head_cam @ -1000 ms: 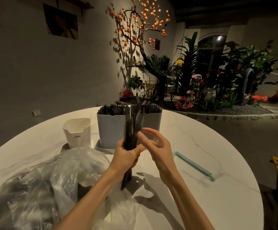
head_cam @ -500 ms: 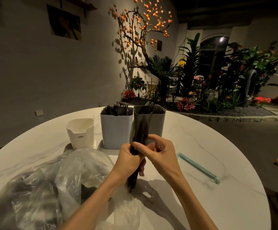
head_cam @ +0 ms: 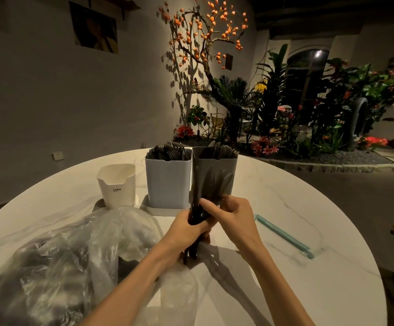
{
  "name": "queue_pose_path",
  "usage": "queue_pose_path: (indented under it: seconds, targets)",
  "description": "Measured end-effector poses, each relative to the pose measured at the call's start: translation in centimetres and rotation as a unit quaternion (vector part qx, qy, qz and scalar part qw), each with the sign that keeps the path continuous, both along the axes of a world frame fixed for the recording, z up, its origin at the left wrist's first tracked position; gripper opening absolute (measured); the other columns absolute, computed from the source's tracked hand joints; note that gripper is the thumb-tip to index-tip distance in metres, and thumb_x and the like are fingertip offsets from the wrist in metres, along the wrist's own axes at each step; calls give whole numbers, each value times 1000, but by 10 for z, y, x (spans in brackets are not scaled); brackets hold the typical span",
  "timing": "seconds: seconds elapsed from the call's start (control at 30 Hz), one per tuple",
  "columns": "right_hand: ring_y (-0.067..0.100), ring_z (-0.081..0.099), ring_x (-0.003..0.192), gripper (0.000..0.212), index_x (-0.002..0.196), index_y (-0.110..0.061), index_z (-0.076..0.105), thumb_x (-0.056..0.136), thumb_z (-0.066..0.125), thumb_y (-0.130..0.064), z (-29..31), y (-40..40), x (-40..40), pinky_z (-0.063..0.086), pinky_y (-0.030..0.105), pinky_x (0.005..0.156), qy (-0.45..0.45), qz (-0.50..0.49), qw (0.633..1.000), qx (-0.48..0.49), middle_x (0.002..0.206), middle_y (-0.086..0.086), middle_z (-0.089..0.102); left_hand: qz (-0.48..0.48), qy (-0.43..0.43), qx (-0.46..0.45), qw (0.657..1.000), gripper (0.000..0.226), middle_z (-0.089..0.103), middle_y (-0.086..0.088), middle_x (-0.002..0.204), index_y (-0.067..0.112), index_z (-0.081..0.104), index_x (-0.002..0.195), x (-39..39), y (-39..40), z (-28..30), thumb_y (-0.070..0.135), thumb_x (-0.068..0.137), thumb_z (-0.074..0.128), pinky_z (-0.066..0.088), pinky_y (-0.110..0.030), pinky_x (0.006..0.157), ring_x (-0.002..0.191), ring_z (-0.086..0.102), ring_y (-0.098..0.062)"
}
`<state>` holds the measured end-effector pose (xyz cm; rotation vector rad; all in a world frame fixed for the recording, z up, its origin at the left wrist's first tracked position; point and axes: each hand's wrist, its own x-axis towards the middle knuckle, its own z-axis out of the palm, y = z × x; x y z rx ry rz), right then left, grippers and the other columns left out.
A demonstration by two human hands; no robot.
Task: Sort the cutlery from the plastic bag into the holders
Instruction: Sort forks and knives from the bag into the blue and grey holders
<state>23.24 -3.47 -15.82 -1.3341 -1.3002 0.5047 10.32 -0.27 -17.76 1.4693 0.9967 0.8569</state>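
The left hand [head_cam: 186,231] grips a dark cutlery bundle [head_cam: 205,189] upright; the right hand [head_cam: 233,215] pinches it. The bundle's blurred tops hide the right holder [head_cam: 229,165].

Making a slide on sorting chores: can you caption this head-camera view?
Left hand grips a bundle of dark plastic cutlery; right hand pinches one piece before the tall holders.

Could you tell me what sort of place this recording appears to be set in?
Probably a restaurant or café patio at night: a round marble-look table with holders of black cutlery, beside a lit ornamental tree and a planted flower bed.
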Motion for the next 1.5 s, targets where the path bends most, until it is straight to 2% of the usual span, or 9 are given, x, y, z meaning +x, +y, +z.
queue_pose_path:
  seconds: [0.1,0.2,0.37,0.47,0.6,0.7,1.1,1.27,1.5]
  targets:
    - [11,68,62,40,78,-5,71,87,74,-43,4,-1,2,49,12,56,75,3,997,-31,63,0,67,-63,-47,-43,996,24,58,-4,65,8,63,101,-4,-9,7,31,97,64,48,-26,49,49,51,-15]
    - [1,53,47,39,76,-7,69,89,71,-44,11,-5,4,39,12,46,141,32,988,-53,59,-4,60,-125,-123,-94,980,36,56,-5,68,2,60,111,-5,-16,15,34,97,62,39,-20,41,43,42,-10]
    - [7,46,51,66,97,8,68,87,66,-57,14,-5,9,44,20,51,205,30,975,-76,59,1,57,-139,-148,-91,975,38,64,-7,74,-3,60,115,-6,-23,21,31,98,59,46,-22,52,51,52,-12]
    - [21,60,69,60,95,2,71,86,68,-57,13,-4,9,62,48,83,216,52,971,-84,71,14,66,-110,-147,-98,978,45,69,-11,79,0,58,124,-6,-24,20,33,94,63,52,-26,58,57,61,-16]
    - [18,75,70,37,86,-5,69,95,64,-40,16,-8,10,61,29,66,213,73,971,-81,71,0,75,-90,-154,-100,979,36,78,-8,91,10,60,121,-5,-25,21,32,93,63,58,-29,62,74,74,-27]
    - [23,77,81,37,95,-4,72,95,65,-40,16,-10,10,62,39,75,190,85,974,-87,83,6,78,-99,-133,-95,982,38,78,-4,103,16,60,122,-3,-26,21,36,91,63,60,-30,67,87,76,-31]
    - [22,75,91,28,96,-19,75,99,58,-40,12,-5,10,62,34,78,176,58,980,-75,91,7,78,-115,-148,-116,975,44,77,-7,111,18,64,125,-5,-22,20,42,89,59,61,-32,72,99,75,-30]
    - [2,61,62,27,90,-21,77,97,61,-42,10,-5,10,45,17,56,128,39,988,-83,77,-1,71,-134,-136,-109,975,37,73,-12,97,13,70,117,-7,-16,13,38,91,64,57,-36,75,80,72,-28]
    - [-1,48,54,39,99,-24,72,86,64,-60,10,-7,2,35,16,57,151,-9,987,-57,52,-18,54,-159,-257,-172,937,31,48,-2,74,4,56,116,-14,-8,21,28,96,62,34,-18,40,49,36,-7]
